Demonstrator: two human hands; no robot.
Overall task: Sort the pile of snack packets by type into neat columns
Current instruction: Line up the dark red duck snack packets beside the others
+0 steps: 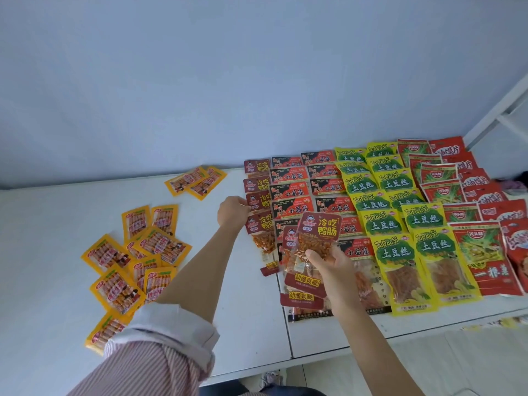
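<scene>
Lying loose in a pile (134,261) of yellow packets at the left of the white table (51,224); reaching out with the left hand (232,210), fingers curled onto the dark red column (258,201); gripping a stack of dark red packets (310,252) in the right hand (333,265), fingers clamped on it above the black-and-red columns (311,190); standing beyond in yellow-green columns (397,212), then red columns (468,201)

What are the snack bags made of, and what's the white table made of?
Snack packet in the right hand: looks like thin shiny plastic film, printed dark red, with a see-through window that shows the orange strips inside. Yellow packets and orange packets: the same glossy, crinkly look. Table: smooth, flat white surface, maybe laminate or painted board; I can't tell which.
</scene>
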